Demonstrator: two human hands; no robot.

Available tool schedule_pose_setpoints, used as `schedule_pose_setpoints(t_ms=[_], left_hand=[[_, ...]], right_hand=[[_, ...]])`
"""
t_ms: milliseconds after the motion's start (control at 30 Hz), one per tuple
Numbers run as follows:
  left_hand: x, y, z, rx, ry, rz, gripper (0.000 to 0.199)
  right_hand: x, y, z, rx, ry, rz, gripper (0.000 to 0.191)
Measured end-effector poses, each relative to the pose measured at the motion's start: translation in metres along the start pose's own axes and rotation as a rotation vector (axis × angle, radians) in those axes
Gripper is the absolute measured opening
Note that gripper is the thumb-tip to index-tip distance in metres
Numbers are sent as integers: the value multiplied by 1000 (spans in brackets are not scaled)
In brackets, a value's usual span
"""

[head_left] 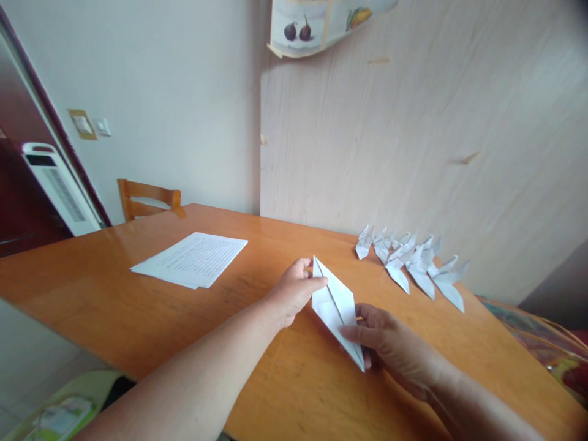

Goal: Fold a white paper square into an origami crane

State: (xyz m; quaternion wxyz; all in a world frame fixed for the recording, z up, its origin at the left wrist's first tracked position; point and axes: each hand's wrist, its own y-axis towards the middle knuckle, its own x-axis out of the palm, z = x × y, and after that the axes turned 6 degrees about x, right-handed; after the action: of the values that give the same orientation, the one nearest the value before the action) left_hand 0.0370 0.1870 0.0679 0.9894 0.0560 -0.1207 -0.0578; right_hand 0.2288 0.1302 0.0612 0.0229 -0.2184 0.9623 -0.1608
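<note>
Between my hands is a folded white paper (334,300), a long diamond with a crease line down its middle, tilted above the wooden table. My left hand (298,288) pinches its upper left edge, thumb on the front face. Lower on the right side, my right hand (379,337) grips it with the thumb in front and the other fingers behind, partly hidden. Farther right stand several folded paper birds (419,266) in loose rows, apart from both hands.
A stack of printed sheets (190,260) lies on the left of the wooden table (257,245). Behind the table is a wooden chair (149,197). A pale wall (390,135) runs along the far side. Plastic-wrapped things (542,331) sit beyond the right edge.
</note>
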Motion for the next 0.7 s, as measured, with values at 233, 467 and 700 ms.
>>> schedule_pose_setpoints(t_ms=[233,467,700], left_hand=[[-9,7,-15,430,547,74,21],[-7,1,-18,535,884,-323,14],[-8,1,-24,549,885,-367,15]], right_hand=[[-1,2,-1,65,-52,49,24],[-3,-5,-10,138,-236,53,29],[-12,-10,-19,175,-478,121,47]])
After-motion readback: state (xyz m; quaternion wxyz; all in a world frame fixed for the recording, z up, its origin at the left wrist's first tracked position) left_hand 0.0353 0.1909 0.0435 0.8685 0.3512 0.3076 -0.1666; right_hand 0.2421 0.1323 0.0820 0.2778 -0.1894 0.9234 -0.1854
